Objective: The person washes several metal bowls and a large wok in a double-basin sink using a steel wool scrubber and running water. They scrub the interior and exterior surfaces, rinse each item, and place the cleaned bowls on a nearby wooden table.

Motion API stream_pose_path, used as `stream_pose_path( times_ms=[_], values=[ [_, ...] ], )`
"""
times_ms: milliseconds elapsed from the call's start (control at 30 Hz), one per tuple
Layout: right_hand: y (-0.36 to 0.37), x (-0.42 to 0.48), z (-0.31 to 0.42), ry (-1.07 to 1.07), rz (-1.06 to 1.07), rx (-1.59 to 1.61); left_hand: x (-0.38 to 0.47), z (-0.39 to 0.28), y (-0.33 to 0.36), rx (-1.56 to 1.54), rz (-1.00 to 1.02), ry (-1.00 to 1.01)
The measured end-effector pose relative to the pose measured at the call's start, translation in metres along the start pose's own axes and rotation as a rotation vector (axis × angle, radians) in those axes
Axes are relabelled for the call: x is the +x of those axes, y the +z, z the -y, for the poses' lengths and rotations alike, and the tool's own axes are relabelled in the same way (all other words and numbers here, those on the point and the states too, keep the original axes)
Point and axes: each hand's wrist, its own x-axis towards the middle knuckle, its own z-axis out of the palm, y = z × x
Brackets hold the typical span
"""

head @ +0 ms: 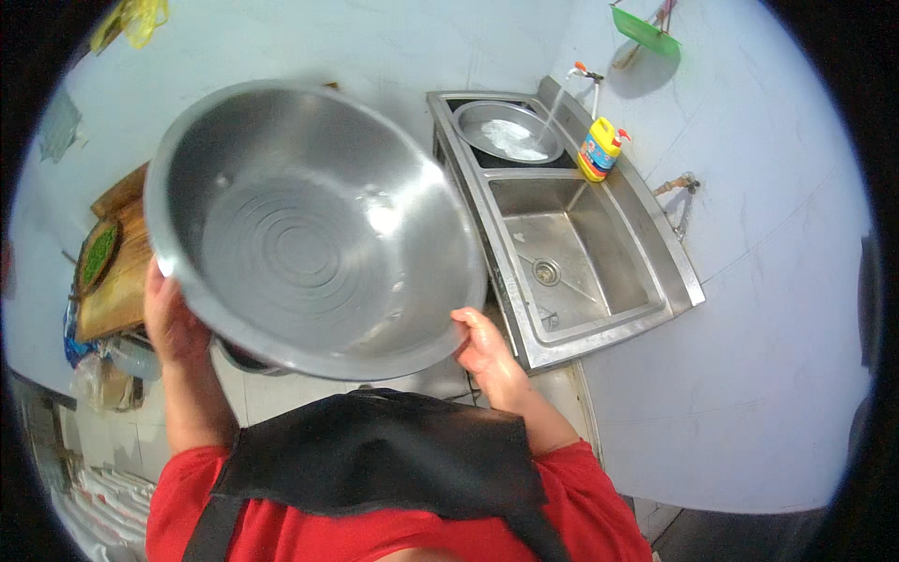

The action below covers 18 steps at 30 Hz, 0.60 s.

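A large round stainless steel basin (302,246), wet inside, is held up before me, tilted so that its inside faces the camera. My left hand (172,316) grips the rim at the lower left. On the lower right of the same rim, my right hand (481,344) has its thumb over the edge. Both hands' other fingers are mostly hidden behind the basin. To the right stands a two-bowl steel sink (586,330). Water runs from a tap (579,72) into a smaller metal basin (467,126) set over the far bowl; white foam floats in it.
A yellow pump bottle (598,151) stands on the sink's ledge. At left, a wooden board (116,298) holds a tray of chopped greens (100,253), with plastic bags (91,379) below. A green plastic dustpan-like object (646,31) hangs on the wall. Another pipe (674,184) juts out beside the sink.
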Motion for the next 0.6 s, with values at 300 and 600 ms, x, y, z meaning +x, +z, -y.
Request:
stream_pose_path(
  times_ms=[300,600],
  values=[
    [-0.035,0.054,0.074,-0.261,-0.102,0.114,0.173,0.149,0.074,-0.044,-0.023,-0.208],
    [-0.018,0.234,0.178,0.027,-0.340,-0.079,0.409,0.275,0.085,0.025,0.252,-0.292]
  ],
)
